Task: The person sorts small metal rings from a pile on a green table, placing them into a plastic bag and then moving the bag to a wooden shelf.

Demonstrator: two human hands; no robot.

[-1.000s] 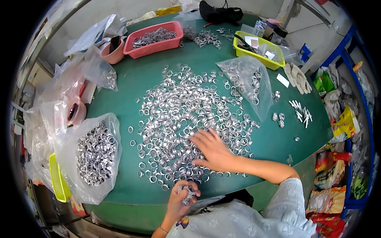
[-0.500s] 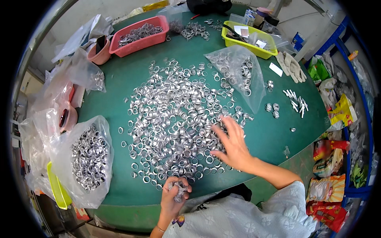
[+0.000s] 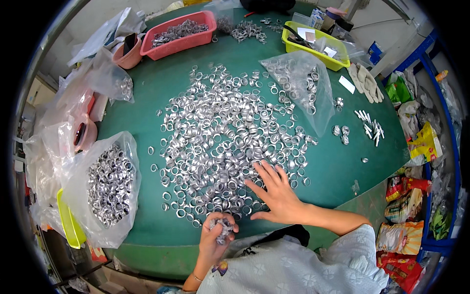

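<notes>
A wide heap of silvery metal rings [image 3: 215, 132] is spread over the middle of the green table [image 3: 342, 171]. At the table's front edge, my left hand [image 3: 214, 241] is curled around a clump of small grey metal parts [image 3: 223, 230]; their exact kind is too small to make out. My right hand [image 3: 279, 196] lies over the near right part of the heap, palm down with the fingers spread, and its fingertips reach the rings. Nothing shows in its grasp, though the underside of the palm is hidden.
An open plastic bag full of rings [image 3: 110, 186] lies at left, another bag with rings [image 3: 303, 83] at upper right. A red basket [image 3: 181, 36] and a yellow basket [image 3: 318, 49] hold parts at the back. White sticks [image 3: 370, 128] and gloves [image 3: 366, 84] lie right.
My right hand has drawn nearer to my body and slightly left across the rings. My left hand keeps its clump in nearly the same place. The view has shifted slightly.
</notes>
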